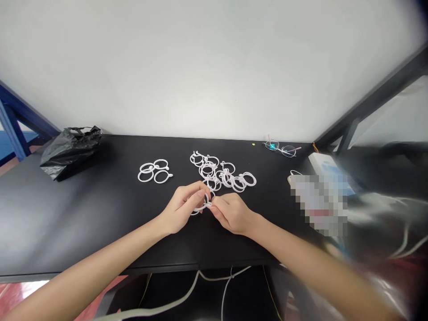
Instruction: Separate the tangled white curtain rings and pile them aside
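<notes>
My left hand (182, 207) pinches a white curtain ring (201, 208) between thumb and fingers, low over the black table. My right hand (234, 213) meets it from the other side, with thumb and forefinger closed on the small eyelet end of the same ring. Part of another white ring (194, 214) shows below my left fingers; I cannot tell whether it is held or lying on the table. Just beyond my hands lies a loose pile of similar rings (228, 182). A smaller group of several rings (146, 180) sits apart to the left.
A crumpled black plastic bag (72, 149) stands at the table's back left. Eyeglasses (280, 150) lie at the back right, near a white box (323, 162) and a blurred-out object (317, 203). Clear plastic wrapping (381, 218) covers the far right. Cables (187, 298) hang below the front edge.
</notes>
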